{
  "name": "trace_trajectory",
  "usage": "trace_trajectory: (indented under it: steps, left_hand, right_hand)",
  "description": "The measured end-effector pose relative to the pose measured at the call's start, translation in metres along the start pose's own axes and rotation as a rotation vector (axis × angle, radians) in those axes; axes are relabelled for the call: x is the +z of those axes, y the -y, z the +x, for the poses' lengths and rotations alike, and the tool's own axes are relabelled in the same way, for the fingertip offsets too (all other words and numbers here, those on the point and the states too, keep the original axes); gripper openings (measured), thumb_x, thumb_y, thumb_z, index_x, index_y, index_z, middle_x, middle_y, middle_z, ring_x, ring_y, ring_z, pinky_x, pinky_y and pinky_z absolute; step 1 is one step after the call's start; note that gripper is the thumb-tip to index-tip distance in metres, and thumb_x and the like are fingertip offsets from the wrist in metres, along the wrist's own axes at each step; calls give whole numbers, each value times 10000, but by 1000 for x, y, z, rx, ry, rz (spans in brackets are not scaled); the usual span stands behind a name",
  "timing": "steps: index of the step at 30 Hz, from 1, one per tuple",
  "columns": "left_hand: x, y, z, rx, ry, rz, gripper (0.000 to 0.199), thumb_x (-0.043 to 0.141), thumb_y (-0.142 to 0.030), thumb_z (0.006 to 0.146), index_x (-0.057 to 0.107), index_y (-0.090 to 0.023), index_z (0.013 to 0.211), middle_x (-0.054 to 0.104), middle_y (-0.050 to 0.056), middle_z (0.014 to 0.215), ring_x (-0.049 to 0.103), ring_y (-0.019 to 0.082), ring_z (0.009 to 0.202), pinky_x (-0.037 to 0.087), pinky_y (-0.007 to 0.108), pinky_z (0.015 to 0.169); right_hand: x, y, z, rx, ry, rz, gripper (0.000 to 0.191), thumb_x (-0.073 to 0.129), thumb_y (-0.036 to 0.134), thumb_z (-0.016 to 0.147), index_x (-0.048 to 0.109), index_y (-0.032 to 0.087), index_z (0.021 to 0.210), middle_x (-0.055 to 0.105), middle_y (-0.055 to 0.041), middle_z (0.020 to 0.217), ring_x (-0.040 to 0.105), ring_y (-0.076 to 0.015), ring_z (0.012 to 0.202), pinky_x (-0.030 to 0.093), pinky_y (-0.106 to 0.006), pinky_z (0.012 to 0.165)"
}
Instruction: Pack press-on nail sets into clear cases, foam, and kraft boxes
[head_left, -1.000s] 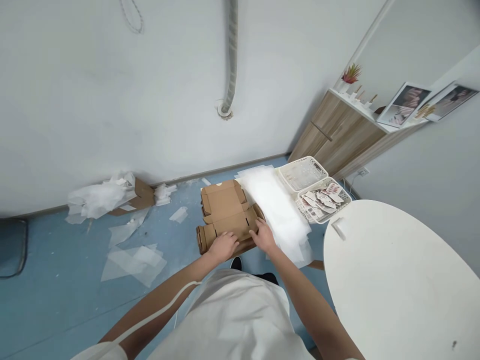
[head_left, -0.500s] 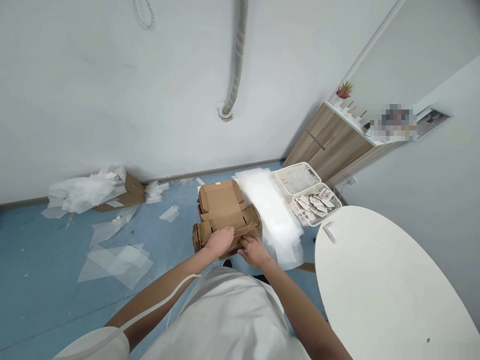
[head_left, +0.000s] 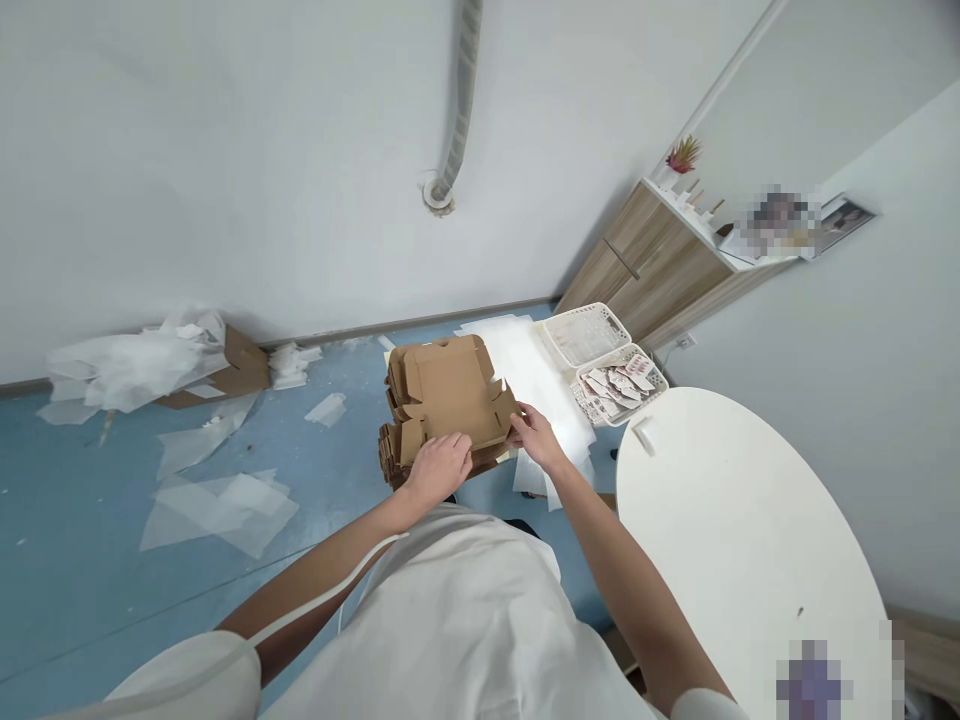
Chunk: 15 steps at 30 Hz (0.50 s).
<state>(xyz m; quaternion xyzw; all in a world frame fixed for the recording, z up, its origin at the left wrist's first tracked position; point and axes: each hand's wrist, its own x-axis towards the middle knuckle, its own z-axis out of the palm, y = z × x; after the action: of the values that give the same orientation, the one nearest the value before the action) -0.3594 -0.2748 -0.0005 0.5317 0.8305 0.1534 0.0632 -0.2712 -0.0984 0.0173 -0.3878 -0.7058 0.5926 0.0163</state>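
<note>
A brown cardboard box, its lid unfolded and its side flaps partly raised, lies on top of a stack of flattened boxes in front of me. My left hand has its fingers curled over the box's near edge; the fingertips are partly hidden. At the near right corner, my right hand pinches a side flap between thumb and fingers. White translucent sheets lie spread just right of the box.
Two white plastic baskets stand beyond the sheets, one with printed cards. A round white table is at my right. Loose sheets and an overfilled carton lie on the blue floor at left. A wooden cabinet stands behind.
The top box has gone from folded over to spread open, its inside panel now showing. My right hand has moved out to the right-hand flap; my left hand stays by the near edge.
</note>
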Motion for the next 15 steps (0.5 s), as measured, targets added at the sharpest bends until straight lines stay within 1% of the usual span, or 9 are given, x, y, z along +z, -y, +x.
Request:
trace_trajectory:
  steps: [3, 6, 8, 9, 10, 11, 13, 14, 15]
  left_hand:
    - [-2, -3, 0, 71, 28, 15, 170, 367, -175, 836, 530, -170, 789, 585, 52, 755, 558, 175, 718, 372, 292, 642]
    - [-6, -3, 1, 111, 57, 8, 193, 358, -201, 854, 542, -170, 804, 592, 53, 758, 563, 180, 731, 381, 304, 673]
    - [-11, -1, 0, 111, 36, -29, 173, 395, -227, 846, 558, -169, 847, 609, 68, 813, 568, 199, 806, 382, 342, 765]
    - [-14, 0, -1, 101, 5, -53, 169, 429, -252, 835, 564, -169, 891, 615, 87, 888, 559, 221, 889, 361, 378, 838]
    - [-17, 1, -2, 81, -37, -79, 206, 471, -293, 816, 564, -169, 951, 602, 111, 996, 526, 252, 995, 311, 425, 915]
    - [-20, 3, -4, 48, -84, -105, 299, 515, -349, 788, 552, -169, 1024, 556, 137, 1122, 461, 289, 1105, 237, 476, 976]
    - [-24, 7, -8, -67, -161, -166, 578, 582, -475, 709, 469, -171, 1186, 368, 170, 1340, 268, 357, 1260, 93, 557, 1017]
    - [-25, 10, -10, -144, -180, -210, 712, 592, -523, 677, 395, -169, 1263, 264, 177, 1400, 183, 376, 1293, 63, 585, 1011]
    - [-26, 12, -11, -220, -182, -270, 815, 587, -550, 666, 301, -165, 1325, 180, 181, 1432, 127, 381, 1309, 72, 600, 1005]
  right_hand:
    - [-5, 2, -4, -20, 34, -120, 405, 417, 266, 800, 479, 217, 1197, 653, -22, 809, 624, -134, 576, 504, -272, 591]
    - [-10, 0, -9, -42, 31, -174, 441, 414, 212, 767, 482, 211, 1203, 657, -26, 802, 620, -140, 603, 509, -276, 585]
    - [-13, -3, -11, -72, -10, -160, 480, 408, 201, 748, 462, 214, 1226, 652, -31, 848, 615, -141, 639, 521, -285, 596]
    - [-14, -5, -13, -90, -39, -144, 498, 404, 203, 743, 449, 217, 1239, 647, -33, 874, 611, -141, 657, 527, -290, 605]
    - [-15, -7, -14, -105, -67, -124, 512, 400, 209, 741, 436, 218, 1251, 642, -36, 898, 607, -141, 674, 532, -295, 615]
    - [-16, -10, -16, -115, -94, -102, 521, 397, 218, 741, 424, 216, 1261, 636, -41, 921, 603, -143, 694, 536, -298, 625]
    - [-17, -16, -20, -120, -143, -56, 529, 391, 239, 748, 405, 203, 1275, 621, -56, 974, 596, -151, 740, 538, -302, 641]
    - [-17, -19, -22, -120, -163, -32, 530, 386, 248, 754, 394, 198, 1282, 611, -64, 1010, 594, -155, 764, 536, -303, 649]
    - [-17, -21, -25, -121, -187, -12, 529, 380, 256, 762, 385, 197, 1288, 600, -69, 1043, 592, -158, 782, 534, -304, 655]
